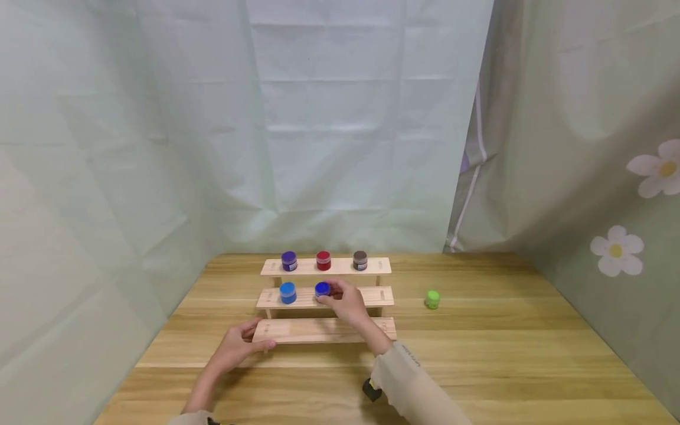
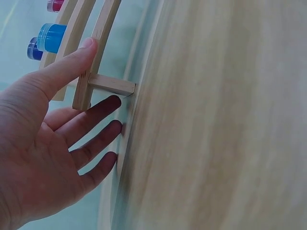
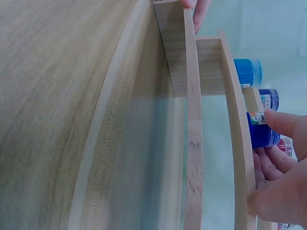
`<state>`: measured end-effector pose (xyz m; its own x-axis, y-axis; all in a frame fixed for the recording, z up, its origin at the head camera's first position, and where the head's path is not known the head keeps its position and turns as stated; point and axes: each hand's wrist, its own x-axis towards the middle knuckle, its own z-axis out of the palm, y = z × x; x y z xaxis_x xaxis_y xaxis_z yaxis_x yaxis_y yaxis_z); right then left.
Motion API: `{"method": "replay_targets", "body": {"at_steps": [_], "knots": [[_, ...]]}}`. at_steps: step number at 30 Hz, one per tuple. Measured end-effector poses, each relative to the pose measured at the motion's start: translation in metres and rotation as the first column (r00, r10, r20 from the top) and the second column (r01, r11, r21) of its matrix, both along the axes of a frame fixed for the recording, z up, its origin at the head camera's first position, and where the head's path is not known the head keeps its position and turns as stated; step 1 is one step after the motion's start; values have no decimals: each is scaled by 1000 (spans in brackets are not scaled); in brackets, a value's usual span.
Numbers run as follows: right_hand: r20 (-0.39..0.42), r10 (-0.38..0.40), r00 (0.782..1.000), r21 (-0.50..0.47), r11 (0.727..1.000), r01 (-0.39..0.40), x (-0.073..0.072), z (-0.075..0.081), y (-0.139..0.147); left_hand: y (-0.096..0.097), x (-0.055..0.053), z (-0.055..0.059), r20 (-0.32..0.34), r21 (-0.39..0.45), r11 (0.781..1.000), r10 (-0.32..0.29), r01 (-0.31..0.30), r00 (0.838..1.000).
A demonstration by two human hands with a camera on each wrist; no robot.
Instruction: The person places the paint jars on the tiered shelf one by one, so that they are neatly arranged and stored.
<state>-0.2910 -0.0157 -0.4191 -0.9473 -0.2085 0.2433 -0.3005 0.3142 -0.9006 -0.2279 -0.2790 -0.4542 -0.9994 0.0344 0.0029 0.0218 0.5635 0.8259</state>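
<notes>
A three-tier wooden display rack (image 1: 324,330) stands on the table. My left hand (image 1: 236,347) holds the left end of its lowest board, thumb on the board and the other fingers beyond and below it in the left wrist view. My right hand (image 1: 347,304) pinches a dark blue paint jar (image 3: 261,129) at the middle board, its base against the wood. To its left on that board stands a light blue paint jar (image 1: 288,293). The top board carries a violet-blue jar (image 1: 289,261), a red jar (image 1: 323,261) and a dark brown jar (image 1: 360,261).
A bright green jar (image 1: 432,299) stands on the wooden table (image 1: 504,342) to the right of the rack. Beside my right sleeve is a small dark object (image 1: 372,389), its kind unclear. Pale curtains (image 1: 345,130) hang behind and at both sides.
</notes>
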Motion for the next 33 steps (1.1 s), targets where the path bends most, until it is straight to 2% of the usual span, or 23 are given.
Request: {"method": "replay_targets", "body": {"at_steps": [6, 9, 15, 19, 26, 33], "knots": [[-1, 15, 1000, -7, 1000, -15, 1, -1, 2, 1, 0, 2, -1, 7, 1000, -6, 6, 1000], [27, 29, 999, -47, 998, -28, 2, 0, 5, 0, 0, 2, -4, 5, 1000, -23, 23, 1000], [161, 82, 984, -222, 974, -45, 6, 7, 16, 0, 2, 2, 26, -13, 1000, -13, 14, 1000], [216, 114, 970, -304, 952, -44, 8, 13, 27, -1, 2, 3, 19, -26, 1000, -10, 10, 1000], [253, 73, 965, -363, 931, 24, 10, 13, 49, -2, 1, 7, 17, -33, 999, -12, 13, 1000], [267, 16, 963, -330, 941, 76, 13, 13, 80, -2, 1, 8, 32, -37, 999, -15, 16, 999]]}}
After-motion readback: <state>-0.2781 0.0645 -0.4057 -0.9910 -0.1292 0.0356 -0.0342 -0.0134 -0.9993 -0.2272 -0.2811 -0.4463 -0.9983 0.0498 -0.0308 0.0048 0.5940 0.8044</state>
